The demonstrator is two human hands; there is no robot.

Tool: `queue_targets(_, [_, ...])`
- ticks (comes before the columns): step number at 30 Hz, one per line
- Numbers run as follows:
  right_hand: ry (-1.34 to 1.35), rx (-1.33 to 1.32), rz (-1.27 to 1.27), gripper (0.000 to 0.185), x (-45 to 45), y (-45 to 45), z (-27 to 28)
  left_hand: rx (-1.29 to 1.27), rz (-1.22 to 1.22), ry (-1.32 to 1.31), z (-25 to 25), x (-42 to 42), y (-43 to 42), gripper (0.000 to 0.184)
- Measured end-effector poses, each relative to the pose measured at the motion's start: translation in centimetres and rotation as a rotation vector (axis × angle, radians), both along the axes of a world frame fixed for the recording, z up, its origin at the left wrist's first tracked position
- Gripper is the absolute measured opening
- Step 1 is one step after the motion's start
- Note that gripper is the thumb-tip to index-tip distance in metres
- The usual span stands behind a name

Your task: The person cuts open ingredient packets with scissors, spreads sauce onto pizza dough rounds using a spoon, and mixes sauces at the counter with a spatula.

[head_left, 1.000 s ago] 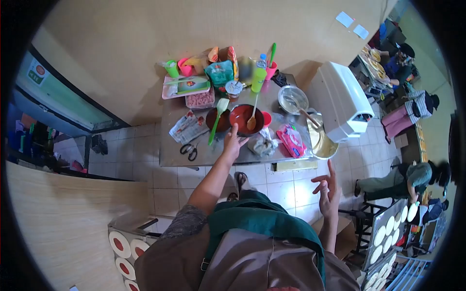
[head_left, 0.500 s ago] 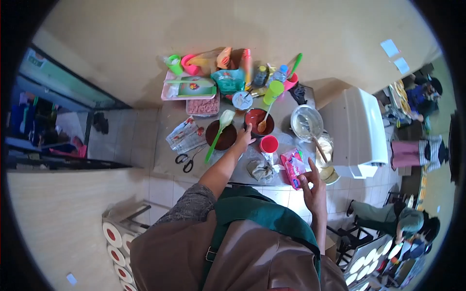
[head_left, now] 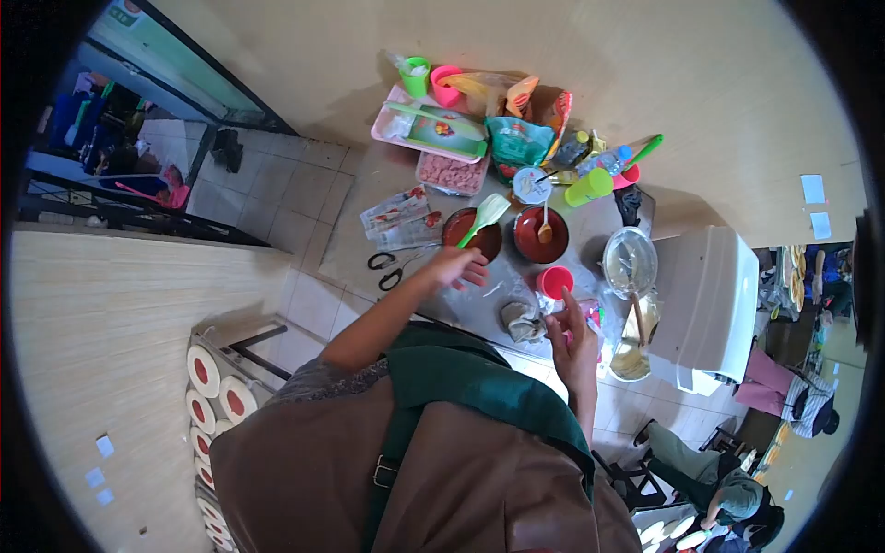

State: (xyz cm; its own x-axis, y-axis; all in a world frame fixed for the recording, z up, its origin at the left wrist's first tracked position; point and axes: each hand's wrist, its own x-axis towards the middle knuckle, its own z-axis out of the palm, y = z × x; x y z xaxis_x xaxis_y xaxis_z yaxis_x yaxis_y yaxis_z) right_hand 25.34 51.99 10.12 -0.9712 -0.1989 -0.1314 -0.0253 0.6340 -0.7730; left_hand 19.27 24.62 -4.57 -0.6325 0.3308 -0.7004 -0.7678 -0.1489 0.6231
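My left hand (head_left: 452, 267) is at the lower edge of the left brown bowl (head_left: 484, 249), fingers apart. A green-handled spatula (head_left: 489, 214) with a pale head rests across that bowl. Its handle end meets or goes behind my hand; I cannot tell if they touch. Beside it, the second brown bowl (head_left: 530, 247) holds reddish-brown contents and a wooden spoon (head_left: 546, 230). My right hand (head_left: 576, 346) hovers at the table's front, index finger and thumb apart, partly covering a pink packet (head_left: 595, 315). Just beyond its fingertips stands a red cup (head_left: 555, 282).
A crumpled cloth (head_left: 523, 323), scissors (head_left: 392, 269) and a printed wrapper (head_left: 403, 221) lie on the table. Behind are a pink tray (head_left: 380, 129), a box of pink bits (head_left: 452, 173) and a green cup (head_left: 590, 189). A metal bowl (head_left: 630, 261) sits beside a white appliance (head_left: 701, 304). People are at right.
My left hand has left the right-hand brown bowl and moved left to the spatula's handle. My right hand has shifted left toward the red cup. The camera view has turned.
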Motion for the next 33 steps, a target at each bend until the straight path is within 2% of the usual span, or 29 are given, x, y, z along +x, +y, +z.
queue_targets(1, [0.02, 0.001, 0.032, 0.051, -0.2, -1.4, -0.2, -0.087, -0.006, 0.091, 0.2, 0.3, -3.2, 0.044])
queue_targets(3, [0.01, 0.013, 0.079, 0.05, -0.6, -4.6, -0.2, -0.533, 0.095, 0.465, -7.2, 0.5, -9.9, 0.044])
queue_targets(5, [0.017, -0.02, 0.105, 0.049, -0.2, -7.9, -0.6, -1.203, -0.008, 0.726, -8.1, -0.5, -14.7, 0.068])
queue_targets(8, [0.021, 0.058, 0.097, 0.048, 0.6, -12.9, -1.5, -1.572, -0.236, 0.642, -10.9, -2.5, -17.8, 0.095])
queue_targets(11, [-0.006, 0.065, 0.013, 0.047, 2.2, -18.2, -2.3, -1.511, -0.486, 0.577, -9.2, -4.1, -18.6, 0.111])
queue_targets(12, [-0.028, 0.057, -0.021, 0.046, 2.6, -20.0, -2.4, -1.541, -0.502, 0.651, -9.6, -4.4, -19.1, 0.111])
queue_targets(15, [-0.132, 0.022, -0.088, 0.043, 3.3, -24.9, -2.7, -1.47, -0.568, 0.605, -9.7, -5.5, -20.1, 0.113])
queue_targets(17, [-0.204, -0.105, -0.127, 0.041, 3.8, -27.3, -4.8, -1.395, -0.507, 0.618, -9.2, -5.6, -21.0, 0.104])
queue_targets(19, [-0.255, -0.052, -0.15, 0.041, 4.5, -28.8, -6.8, -1.319, -0.39, 0.651, -9.8, -5.9, -21.7, 0.095])
queue_targets(20, [-0.265, -0.009, -0.149, 0.041, 4.8, -29.3, -7.6, -1.353, -0.39, 0.658, -10.5, -6.0, -21.8, 0.076])
queue_targets(23, [-0.299, 0.017, -0.166, 0.042, 5.9, -30.1, -8.4, -1.298, -0.494, 0.66, -11.9, -6.7, -23.2, 0.05])
queue_targets(26, [-0.314, 0.028, -0.159, 0.042, 7.1, -29.9, -8.6, -1.074, -0.411, 0.62, -15.3, -7.5, -25.0, 0.027])
queue_targets(29, [-0.31, 0.045, -0.159, 0.042, 7.8, -28.6, -9.2, -0.907, -0.171, 0.741, -18.0, -7.5, -27.5, 0.019])
queue_targets(33, [-0.296, 0.041, -0.259, 0.041, 8.3, -27.1, -8.1, -0.779, -0.054, 0.709, -16.0, -7.1, -31.6, 0.02])
